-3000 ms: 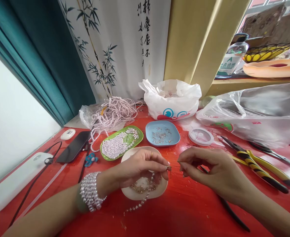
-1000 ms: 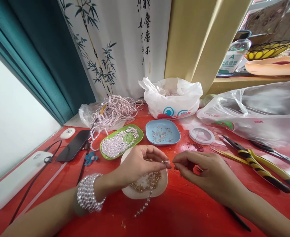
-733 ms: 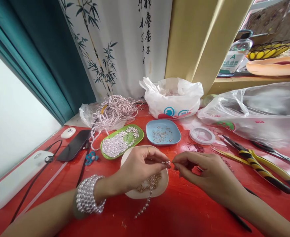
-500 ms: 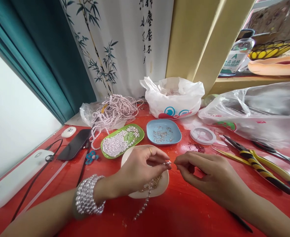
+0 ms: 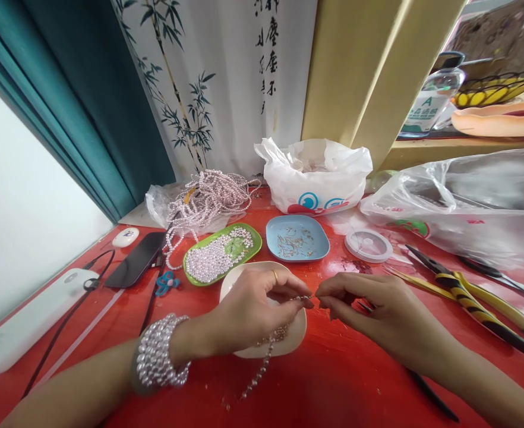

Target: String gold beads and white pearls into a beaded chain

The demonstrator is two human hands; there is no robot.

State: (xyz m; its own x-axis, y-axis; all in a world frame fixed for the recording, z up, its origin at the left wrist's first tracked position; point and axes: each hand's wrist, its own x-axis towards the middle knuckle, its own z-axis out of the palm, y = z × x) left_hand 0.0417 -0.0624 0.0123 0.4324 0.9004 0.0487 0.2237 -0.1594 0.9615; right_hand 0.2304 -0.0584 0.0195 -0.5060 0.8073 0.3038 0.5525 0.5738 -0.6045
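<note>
My left hand (image 5: 262, 303) pinches one end of a beaded chain (image 5: 264, 371), which hangs below the palm past a cream tray (image 5: 300, 336) holding gold beads. Facing it, my right hand (image 5: 369, 306) has thumb and forefinger pressed together close to the chain's end; anything tiny between them cannot be made out. A dark tool tip shows under the right palm, and its dark handle (image 5: 433, 395) sticks out below the wrist. Behind the hands are a green tray (image 5: 255, 249) of pearl beads and a blue tray (image 5: 319, 252) with small metal pieces.
Pearl strands (image 5: 212, 199) lie behind the green tray. A white bag (image 5: 318, 181) and a clear bag (image 5: 462, 208) stand at the back. Pliers (image 5: 476, 303), tweezers (image 5: 417, 280) and a spool (image 5: 369, 245) are on the right; a phone (image 5: 135, 260) and white power bank (image 5: 34, 321) on the left.
The fingertips of my right hand have turned slightly, and a dark tool tip now shows beneath its palm. The shiny piece at my left fingertips is less visible.
</note>
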